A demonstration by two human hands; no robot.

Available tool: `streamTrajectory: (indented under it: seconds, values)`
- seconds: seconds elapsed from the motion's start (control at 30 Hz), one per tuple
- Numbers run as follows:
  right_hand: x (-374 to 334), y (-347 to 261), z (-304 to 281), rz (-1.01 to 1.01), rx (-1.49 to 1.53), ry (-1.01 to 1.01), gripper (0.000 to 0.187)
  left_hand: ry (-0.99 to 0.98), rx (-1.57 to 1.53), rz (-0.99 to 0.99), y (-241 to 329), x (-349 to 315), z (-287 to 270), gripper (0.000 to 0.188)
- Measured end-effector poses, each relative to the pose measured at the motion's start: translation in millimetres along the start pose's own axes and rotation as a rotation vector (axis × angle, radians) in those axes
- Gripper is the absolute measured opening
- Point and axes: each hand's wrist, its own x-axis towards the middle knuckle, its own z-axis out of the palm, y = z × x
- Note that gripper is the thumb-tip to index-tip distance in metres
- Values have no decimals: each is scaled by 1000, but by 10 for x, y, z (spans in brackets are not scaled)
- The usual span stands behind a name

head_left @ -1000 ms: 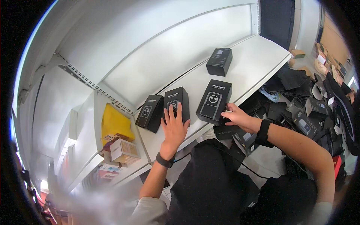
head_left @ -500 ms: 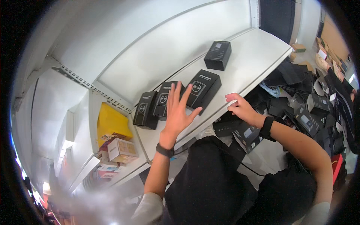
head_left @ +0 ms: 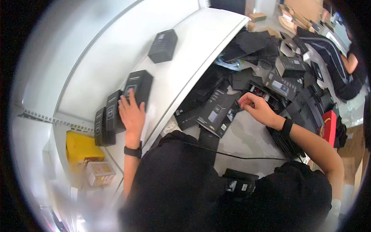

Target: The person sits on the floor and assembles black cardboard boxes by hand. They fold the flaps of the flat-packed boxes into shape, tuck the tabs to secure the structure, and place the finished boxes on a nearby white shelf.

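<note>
The left hand (head_left: 132, 116) is spread wide, its fingers laid over the face of a black box (head_left: 142, 83) on the white shelf (head_left: 201, 42), not wrapped around it. That box stands just beside a middle box (head_left: 113, 110), which adjoins an end box (head_left: 100, 127); a fourth box (head_left: 164, 45) sits apart, farther along. The right hand (head_left: 261, 110), part-open with loosely bent fingers and gripping nothing visible, hovers near a black carton (head_left: 216, 110); whether they touch cannot be told.

Three black boxes (head_left: 112, 109); one row
</note>
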Motion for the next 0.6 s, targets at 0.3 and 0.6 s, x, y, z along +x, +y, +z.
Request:
streamTrajectory:
  seconds: [0.3,0.6]
  values:
    - [-938,584,-936,39,-799,383,30,-26,-553,465,860,-27,-569,36]
    - [-1830,428,-992,224,-908,175,64,-837,-858,640,1935,43,65,25]
